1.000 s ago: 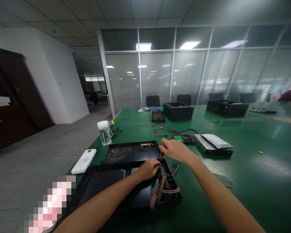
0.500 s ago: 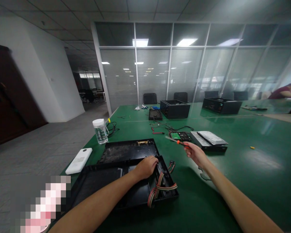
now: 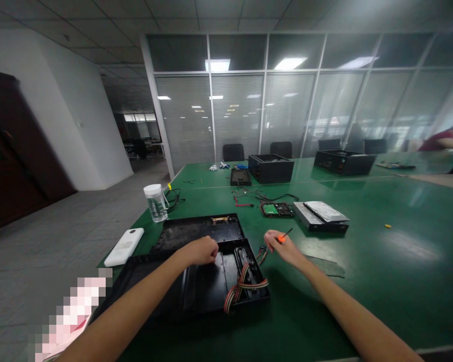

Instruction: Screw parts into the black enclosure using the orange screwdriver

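Over the shallow black case tray [image 3: 207, 291], near its far wall, is my left hand [image 3: 201, 250] with its fingers curled closed. What it holds, if anything, is hidden. To the right of the tray, above the table, my right hand [image 3: 279, 245] is closed around a screwdriver [image 3: 282, 239] with an orange-red handle. Its dark shaft points up and to the right. A striped ribbon cable [image 3: 252, 284] loops over the tray's right end, its connectors lying just outside. A second black panel [image 3: 196, 234] lies directly behind the tray.
On the green table [image 3: 362, 311] stand a clear bottle [image 3: 156, 205], a white power-bank-like object [image 3: 124, 247], a circuit board [image 3: 274, 209] and an optical drive [image 3: 320, 226]. Two black computer cases [image 3: 271, 169] are farther back. Another person's red sleeve [image 3: 436, 141] shows at far right.
My right hand lifted the screwdriver from the tray's right end, swung right, then came back with the shaft turned round. My left hand drew away leftward from that end, still closed.
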`<state>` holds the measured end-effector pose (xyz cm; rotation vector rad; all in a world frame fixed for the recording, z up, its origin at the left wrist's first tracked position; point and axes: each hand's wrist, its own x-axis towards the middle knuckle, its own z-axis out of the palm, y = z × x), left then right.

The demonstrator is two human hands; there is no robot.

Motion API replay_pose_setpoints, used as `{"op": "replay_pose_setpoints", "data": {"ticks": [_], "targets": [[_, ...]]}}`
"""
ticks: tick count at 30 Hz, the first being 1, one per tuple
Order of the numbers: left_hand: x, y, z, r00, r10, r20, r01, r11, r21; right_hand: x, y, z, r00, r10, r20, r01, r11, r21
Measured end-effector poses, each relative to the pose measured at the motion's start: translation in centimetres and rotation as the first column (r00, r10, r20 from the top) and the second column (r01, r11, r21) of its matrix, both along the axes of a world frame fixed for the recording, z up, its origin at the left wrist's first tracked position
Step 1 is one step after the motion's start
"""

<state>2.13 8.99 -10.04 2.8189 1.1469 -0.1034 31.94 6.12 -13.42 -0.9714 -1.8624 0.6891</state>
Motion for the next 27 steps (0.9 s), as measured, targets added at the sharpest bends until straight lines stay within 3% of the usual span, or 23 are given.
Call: {"op": "replay_pose_setpoints", "data": {"ticks": [3, 6, 8, 11, 13, 16, 19, 23, 27], "targets": [[-0.9, -1.0, -0.8, 1.000, -0.010, -0.001, 0.010, 0.999, -0.037, -1.9, -2.9, 1.9, 0.941, 0.086, 0.326, -0.142, 0.978, 0.150], [-1.9, -1.6, -0.7, 0.999, -0.045, 0.016, 0.045, 0.999, 0.008, -3.5, -7.0, 2.6, 0.747, 0.125, 0.653, -0.307, 0.936, 0.173], [-2.6, -1.3, -0.1, 0.998, -0.045, 0.045, 0.043, 0.998, 0.039, -4.1, -9.6, 2.0, 0.653, 0.020, 0.757, -0.264, 0.943, 0.203], [-3.5, 0.5, 0.5, 0.990, 0.011, 0.141, -0.025, 0.995, 0.099, -3.9, -12.2, 0.2, 0.597, -0.144, 0.789, -0.140, 0.950, 0.280], [-3.8, 2.3, 0.3, 0.983, 0.082, 0.163, -0.099, 0.990, 0.099, -3.1, -13.3, -0.9, 0.583, -0.177, 0.793, -0.109, 0.950, 0.293], [-3.7, 4.6, -0.7, 0.986, 0.166, 0.028, -0.164, 0.985, -0.059, -1.6, -14.7, -1.9, 0.594, -0.172, 0.786, -0.080, 0.959, 0.271], [-2.9, 5.5, -1.8, 0.990, 0.104, -0.091, -0.114, 0.986, -0.118, -0.1, -16.4, -2.5, 0.640, -0.155, 0.753, -0.041, 0.971, 0.234], [-1.9, 4.8, -1.6, 0.993, -0.081, -0.080, 0.087, 0.994, 0.070, 1.1, -17.9, -3.3, 0.690, -0.204, 0.695, 0.048, 0.970, 0.237], [-1.8, 3.0, 0.9, 0.987, -0.150, -0.065, 0.161, 0.965, 0.209, 1.0, -16.7, -3.2, 0.691, -0.229, 0.685, 0.076, 0.966, 0.246]]}}
